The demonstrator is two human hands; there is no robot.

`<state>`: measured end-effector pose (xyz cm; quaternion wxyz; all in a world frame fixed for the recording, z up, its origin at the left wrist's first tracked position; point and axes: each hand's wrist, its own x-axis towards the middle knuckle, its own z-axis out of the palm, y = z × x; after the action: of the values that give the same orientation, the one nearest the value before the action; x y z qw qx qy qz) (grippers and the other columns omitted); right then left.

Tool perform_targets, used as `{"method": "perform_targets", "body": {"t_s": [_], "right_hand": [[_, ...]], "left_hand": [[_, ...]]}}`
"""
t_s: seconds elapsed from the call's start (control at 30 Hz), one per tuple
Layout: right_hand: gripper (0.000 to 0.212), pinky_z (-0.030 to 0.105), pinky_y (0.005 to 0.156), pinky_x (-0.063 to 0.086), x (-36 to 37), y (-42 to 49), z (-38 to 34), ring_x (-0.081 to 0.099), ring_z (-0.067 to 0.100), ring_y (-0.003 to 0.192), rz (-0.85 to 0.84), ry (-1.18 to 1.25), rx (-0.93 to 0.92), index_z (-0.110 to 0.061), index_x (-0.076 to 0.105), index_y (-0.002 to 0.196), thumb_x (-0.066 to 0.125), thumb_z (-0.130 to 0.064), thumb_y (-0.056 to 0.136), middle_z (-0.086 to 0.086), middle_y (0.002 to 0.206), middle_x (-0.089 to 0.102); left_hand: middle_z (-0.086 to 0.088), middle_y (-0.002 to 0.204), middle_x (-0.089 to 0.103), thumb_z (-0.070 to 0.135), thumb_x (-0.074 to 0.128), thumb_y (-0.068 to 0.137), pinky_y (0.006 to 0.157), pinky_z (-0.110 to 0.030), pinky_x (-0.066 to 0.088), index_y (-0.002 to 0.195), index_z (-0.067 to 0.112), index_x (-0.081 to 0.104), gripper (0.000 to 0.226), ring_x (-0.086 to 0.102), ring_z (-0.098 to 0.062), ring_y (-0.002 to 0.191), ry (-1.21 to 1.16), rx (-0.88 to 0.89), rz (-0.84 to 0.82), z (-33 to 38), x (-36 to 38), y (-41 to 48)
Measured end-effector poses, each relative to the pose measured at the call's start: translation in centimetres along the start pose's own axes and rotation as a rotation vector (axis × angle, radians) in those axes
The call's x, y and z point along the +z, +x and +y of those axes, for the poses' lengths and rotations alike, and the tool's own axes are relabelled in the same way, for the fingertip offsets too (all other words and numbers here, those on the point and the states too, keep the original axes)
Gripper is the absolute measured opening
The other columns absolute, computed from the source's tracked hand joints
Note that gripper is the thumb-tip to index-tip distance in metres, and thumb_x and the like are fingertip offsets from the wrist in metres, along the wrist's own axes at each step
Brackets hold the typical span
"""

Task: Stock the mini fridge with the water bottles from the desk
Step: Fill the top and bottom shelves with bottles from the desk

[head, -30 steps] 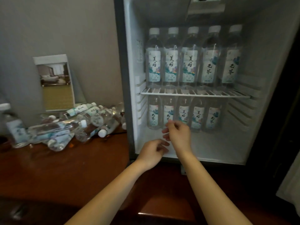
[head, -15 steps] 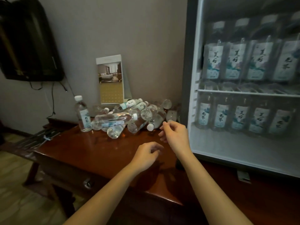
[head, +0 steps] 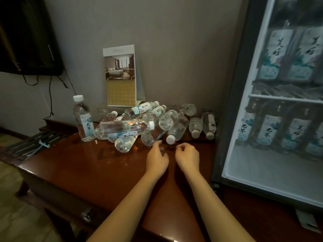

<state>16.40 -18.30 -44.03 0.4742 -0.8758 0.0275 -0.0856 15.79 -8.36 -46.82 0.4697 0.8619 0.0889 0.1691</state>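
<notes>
At our hands: our left hand (head: 156,158) and right hand (head: 187,158) hovered side by side just above the polished reddish-brown wooden desk (head: 87,163), fingers loosely curled, nothing held in either.
Nearest bottle: a clear plastic water bottle with a white cap (head: 176,131) lay on its side, cap towards us, just beyond our fingertips. We could not tell whether the left fingers touched the pile.
Pile: the heap of clear labelled water bottles (head: 139,123) lay jumbled near the wall, several resting on others. One upright clear bottle (head: 83,119) stood at its left.
Fridge: the dark-framed, white-lined mini fridge (head: 234,119) stood open at our right. Stocked bottles (head: 268,132) stood on its white shelf (head: 283,99) and on its floor, with bare floor in front of the lower row.
Risk: we judged that pulling a lower bottle would loosen those lying on it, and the round bottles could roll off the desk's front edge. A light pinch at a cap might slip.
</notes>
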Motion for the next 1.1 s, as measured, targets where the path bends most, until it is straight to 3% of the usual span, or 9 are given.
{"method": "perform_targets", "body": {"t_s": [0.1,0.2,0.33,0.5,0.6,0.7,0.87,1.03,1.1], "right_hand": [[0.029,0.037,0.089,0.045,0.9,1.9,-0.1,0.057,0.032,0.111,0.047,-0.004,-0.035,-0.010,0.057,0.120,0.041,-0.015,0.096,0.016,0.115,0.064],[0.042,0.039,0.094,0.045,1.8,3.4,0.1,0.053,0.036,0.114,-0.001,-0.009,-0.106,-0.016,0.045,0.133,0.044,-0.009,0.092,0.017,0.116,0.063],[0.059,0.036,0.098,0.039,2.5,4.4,0.3,0.042,0.037,0.116,-0.120,-0.088,-0.166,-0.026,0.041,0.138,0.045,-0.003,0.084,0.017,0.119,0.059],[0.063,0.043,0.102,0.034,3.0,4.4,0.3,0.031,0.036,0.122,-0.237,-0.194,-0.178,-0.027,0.029,0.141,0.046,-0.006,0.084,0.009,0.134,0.050],[0.047,0.037,0.093,0.034,2.8,4.3,0.6,0.037,0.035,0.117,-0.163,-0.184,-0.170,-0.024,0.038,0.127,0.060,-0.022,0.086,0.009,0.125,0.056],[0.044,0.035,0.087,0.036,2.3,3.5,0.8,0.041,0.034,0.114,-0.059,-0.144,-0.124,-0.021,0.041,0.117,0.068,-0.031,0.084,0.008,0.118,0.059],[0.025,0.034,0.084,0.042,0.7,2.2,0.8,0.050,0.030,0.114,0.154,-0.059,-0.177,-0.016,0.046,0.114,0.056,-0.019,0.090,0.011,0.115,0.058],[0.026,0.025,0.077,0.036,-0.9,0.1,0.1,0.049,0.024,0.112,0.258,-0.022,-0.249,-0.016,0.047,0.115,0.055,-0.018,0.090,0.007,0.113,0.058],[0.026,0.028,0.078,0.041,-1.5,-0.7,-0.1,0.050,0.023,0.109,0.283,-0.013,-0.274,-0.017,0.047,0.114,0.056,-0.018,0.090,0.006,0.111,0.058]], "left_hand": [[-0.010,0.127,0.055,0.005,0.052,0.090,0.097,-0.033,0.042,0.140,0.016,0.034,0.055,0.052,-0.023,0.119,0.011,0.018,-0.069,-0.1,0.5,2.0],[-0.007,0.121,0.059,0.001,0.049,0.090,0.093,-0.027,0.042,0.138,0.015,0.038,0.052,0.056,-0.019,0.111,-0.021,0.055,-0.009,-0.9,0.1,2.6],[-0.001,0.105,0.063,-0.001,0.051,0.088,0.086,-0.020,0.039,0.130,0.013,0.047,0.044,0.057,-0.011,0.099,-0.009,0.170,0.173,-1.5,-0.8,3.1],[0.002,0.097,0.059,-0.005,0.050,0.087,0.088,-0.022,0.043,0.128,0.011,0.049,0.044,0.059,-0.015,0.098,-0.009,0.210,0.143,-1.6,-0.5,2.5],[0.005,0.097,0.055,-0.008,0.050,0.084,0.089,-0.024,0.045,0.128,0.012,0.049,0.048,0.059,-0.014,0.096,0.015,0.237,0.099,-1.9,-0.6,2.3],[0.005,0.100,0.053,-0.008,0.054,0.082,0.090,-0.028,0.047,0.129,0.014,0.048,0.052,0.059,-0.016,0.098,0.052,0.258,0.041,-2.0,-0.6,2.3],[0.005,0.119,0.051,0.004,0.062,0.084,0.094,-0.030,0.046,0.135,0.024,0.042,0.059,0.054,-0.010,0.106,0.116,0.312,-0.040,-1.8,-0.4,2.2],[0.003,0.124,0.051,0.014,0.069,0.082,0.094,-0.030,0.048,0.139,0.028,0.039,0.066,0.055,-0.012,0.106,0.092,0.365,-0.073,-1.8,-0.4,2.2],[0.004,0.126,0.051,0.017,0.071,0.081,0.094,-0.027,0.046,0.140,0.027,0.038,0.068,0.054,-0.011,0.108,0.087,0.383,-0.072,-1.7,-0.5,2.1]]}}
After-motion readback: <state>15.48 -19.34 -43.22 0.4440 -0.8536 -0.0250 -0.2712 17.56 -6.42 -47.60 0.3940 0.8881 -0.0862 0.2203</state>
